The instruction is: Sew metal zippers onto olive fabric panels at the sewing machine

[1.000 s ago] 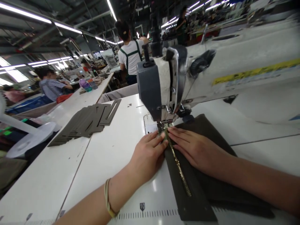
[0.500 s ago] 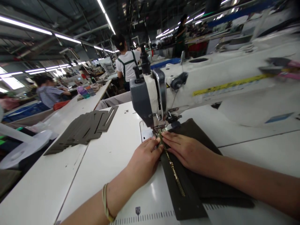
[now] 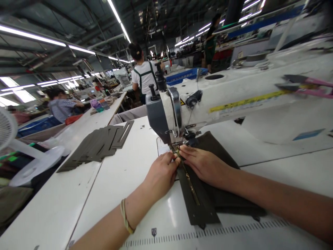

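Note:
A dark olive fabric panel lies on the sewing machine table, with a gold-toothed zipper running along it. Its far end is under the presser foot of the white sewing machine. Just in front of the foot, my left hand pinches the panel's left edge by the zipper, thumb and fingers together. My right hand rests flat over the fabric right of the zipper, fingers stretched towards the foot. More dark fabric spreads beneath and beyond that hand. The needle point is not discernible.
Left on the table lies a fanned stack of dark cut pieces, some with slots. Pink-handled snips lie on the machine arm. A ruler scale marks the near edge. A white fan stands at left. Several co-workers, one in a white shirt, are beyond.
The fabric panel and zipper have slid away from me, further under the presser foot. Both hands stay close to the foot. The view has shifted slightly.

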The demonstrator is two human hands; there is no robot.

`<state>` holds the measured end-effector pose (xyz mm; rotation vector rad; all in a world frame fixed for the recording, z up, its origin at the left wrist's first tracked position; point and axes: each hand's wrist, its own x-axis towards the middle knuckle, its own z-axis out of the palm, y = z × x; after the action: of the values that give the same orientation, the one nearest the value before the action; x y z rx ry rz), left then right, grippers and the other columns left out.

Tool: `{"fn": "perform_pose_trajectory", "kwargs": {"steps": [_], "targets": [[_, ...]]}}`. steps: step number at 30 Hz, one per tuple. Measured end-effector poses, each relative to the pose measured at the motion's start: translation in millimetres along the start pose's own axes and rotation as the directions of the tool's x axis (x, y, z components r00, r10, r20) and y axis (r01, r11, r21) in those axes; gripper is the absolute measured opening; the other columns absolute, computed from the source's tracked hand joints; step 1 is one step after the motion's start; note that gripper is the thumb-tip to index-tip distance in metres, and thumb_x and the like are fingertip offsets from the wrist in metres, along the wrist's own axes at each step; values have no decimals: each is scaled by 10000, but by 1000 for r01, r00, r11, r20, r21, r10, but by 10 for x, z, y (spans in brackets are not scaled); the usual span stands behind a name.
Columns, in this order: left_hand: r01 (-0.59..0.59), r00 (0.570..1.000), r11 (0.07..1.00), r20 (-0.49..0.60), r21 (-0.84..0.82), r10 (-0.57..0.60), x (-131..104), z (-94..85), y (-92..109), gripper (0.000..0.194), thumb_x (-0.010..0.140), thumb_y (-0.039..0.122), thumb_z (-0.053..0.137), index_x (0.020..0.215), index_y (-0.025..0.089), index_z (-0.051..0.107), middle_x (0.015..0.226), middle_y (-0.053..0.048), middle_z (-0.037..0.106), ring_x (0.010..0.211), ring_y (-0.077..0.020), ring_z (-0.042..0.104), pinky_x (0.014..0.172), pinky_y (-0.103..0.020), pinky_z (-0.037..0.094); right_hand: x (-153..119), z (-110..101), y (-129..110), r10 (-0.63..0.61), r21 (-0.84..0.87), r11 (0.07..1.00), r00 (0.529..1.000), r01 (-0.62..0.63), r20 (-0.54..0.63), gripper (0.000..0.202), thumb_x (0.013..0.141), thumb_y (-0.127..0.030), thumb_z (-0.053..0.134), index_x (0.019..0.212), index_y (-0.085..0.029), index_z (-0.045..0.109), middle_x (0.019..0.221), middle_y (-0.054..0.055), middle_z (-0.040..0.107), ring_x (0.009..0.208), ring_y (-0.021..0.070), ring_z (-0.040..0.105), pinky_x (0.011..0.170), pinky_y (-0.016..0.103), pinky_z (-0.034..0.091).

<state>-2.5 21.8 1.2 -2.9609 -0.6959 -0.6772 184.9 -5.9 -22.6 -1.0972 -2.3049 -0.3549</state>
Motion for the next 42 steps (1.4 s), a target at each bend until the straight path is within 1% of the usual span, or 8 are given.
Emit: {"fn": "perform_pose_trajectory", "kwargs": {"steps": [10,15,19,22,27,33,37,42], "targets": [[38,998,999,-57,3,-38,-167,-7,205,199,867,126,428,958,130,605,999,-111,617,950,-219,596,811,-374,545,-135,-102,-228,47,-42,998,999,-46,7,389,871,-107,304,1129,0,574,1187,182,573,1112,230,538,942,351,468],[6,1000,1000,-18,-2,-6,-132,-3,144,185,850,122,456,955,116,608,978,-110,622,929,-222,601,832,-377,534,-120,-61,-183,70,8,998,997,-70,20,383,876,-117,314,1127,13,573,1183,200,572,1111,243,538,952,370,459],[41,999,998,18,-43,-40,-138,-33,132,222,805,104,465,985,109,596,1004,-123,609,950,-231,590,852,-395,520,-130,-146,-129,71,145,986,993,-85,94,353,872,-125,356,1128,-87,597,1225,163,553,1155,235,502,971,407,437],[55,998,994,35,-90,-52,-192,-60,192,278,765,117,492,1031,115,572,1091,-134,578,1044,-242,548,918,-413,482,-184,-280,-175,75,269,956,983,-118,165,334,834,-152,443,1129,-140,600,1275,146,511,1206,244,445,999,436,399],[123,992,986,32,-110,-120,-251,-61,272,372,689,99,546,1060,110,557,1176,-141,548,1124,-255,508,946,-405,464,-162,-397,-264,80,260,955,967,-143,241,468,697,-219,593,1142,-72,572,1256,193,504,1192,316,438,992,501,382],[45,997,999,-63,-14,-45,-261,-34,291,222,807,113,489,1002,142,592,1095,-88,629,1018,-197,590,942,-391,465,-155,-273,-225,-1,122,992,993,-14,122,298,841,-90,367,951,-106,643,1069,150,633,981,225,601,852,395,520],[3,999,995,-54,97,2,-268,-13,327,210,843,90,438,976,114,598,1067,-116,642,988,-184,609,977,-394,435,-268,-188,-267,25,18,1000,1000,-25,12,321,883,-130,365,1105,-68,589,1141,158,608,1062,221,572,897,373,503],[-12,999,996,-41,90,16,-256,-21,337,214,871,105,411,978,97,597,1065,-126,637,1008,-193,599,979,-376,437,-281,-171,-313,56,-22,998,998,-55,31,326,898,-159,365,1105,-67,600,1171,152,594,1102,219,548,930,369,480]]}}
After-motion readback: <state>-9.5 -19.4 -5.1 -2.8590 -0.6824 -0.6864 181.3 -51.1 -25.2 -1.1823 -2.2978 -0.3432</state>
